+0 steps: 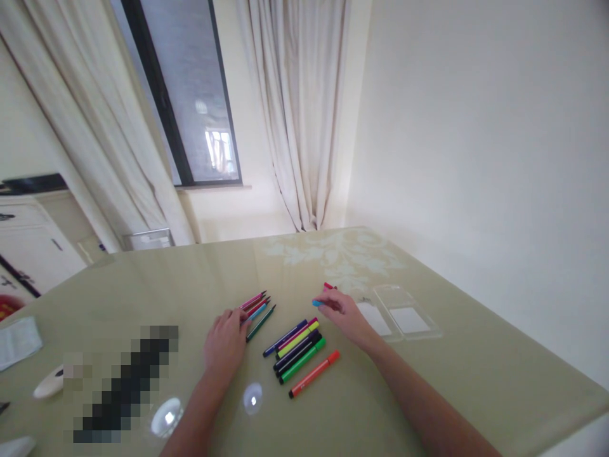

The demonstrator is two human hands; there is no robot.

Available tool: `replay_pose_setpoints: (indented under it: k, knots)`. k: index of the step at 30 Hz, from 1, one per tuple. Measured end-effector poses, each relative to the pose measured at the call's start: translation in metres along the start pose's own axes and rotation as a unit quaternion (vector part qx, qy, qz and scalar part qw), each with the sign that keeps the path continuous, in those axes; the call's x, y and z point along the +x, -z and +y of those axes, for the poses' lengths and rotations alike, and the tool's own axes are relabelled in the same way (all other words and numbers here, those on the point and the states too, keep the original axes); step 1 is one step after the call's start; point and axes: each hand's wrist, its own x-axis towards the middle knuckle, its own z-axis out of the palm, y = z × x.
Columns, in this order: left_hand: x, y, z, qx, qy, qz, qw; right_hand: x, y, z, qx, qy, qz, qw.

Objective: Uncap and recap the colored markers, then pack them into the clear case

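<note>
My left hand (224, 341) is closed around the rear of a light blue felt-tip marker (257, 311), which has its dark tip bare. Other uncapped markers lie close by: a dark green marker (261, 324) and several pink and red ones. A small light blue marker cap (317, 303) is pinched between the fingertips of my right hand (345, 312). Behind these fingers a red cap (328, 287) shows in part. Between my hands lies a slanted row of capped markers, among them a purple marker (285, 337), a yellow marker (297, 340), a green marker (302, 360) and an orange-red marker (314, 374).
A clear plastic case (413, 317) lies unfolded beyond my right wrist. On the left are a blurred dark object (126, 387), a white rounded item (49, 383) and a pale cloth (19, 341). The table (476, 387) meets the wall on the right.
</note>
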Motion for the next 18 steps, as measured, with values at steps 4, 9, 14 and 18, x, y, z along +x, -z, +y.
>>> replay_pose_setpoints:
  k: [4, 9, 14, 18]
  knots:
    - [-0.001, 0.000, 0.004, -0.063, -0.022, 0.022, 0.998, 0.000, 0.001, -0.007, 0.126, -0.017, -0.034, 0.991]
    - [-0.006, 0.002, 0.028, -0.230, -0.101, 0.070, 0.966, 0.000, 0.003, -0.016, 0.136, -0.010, -0.024, 0.990]
    - [-0.016, 0.004, 0.048, -0.309, -0.125, 0.056, 0.941, 0.002, 0.007, -0.017, 0.164, -0.032, 0.013, 0.986]
    - [-0.018, 0.007, 0.051, -0.324, -0.126, 0.063, 0.935, 0.004, 0.008, -0.018, 0.193, -0.046, -0.002, 0.980]
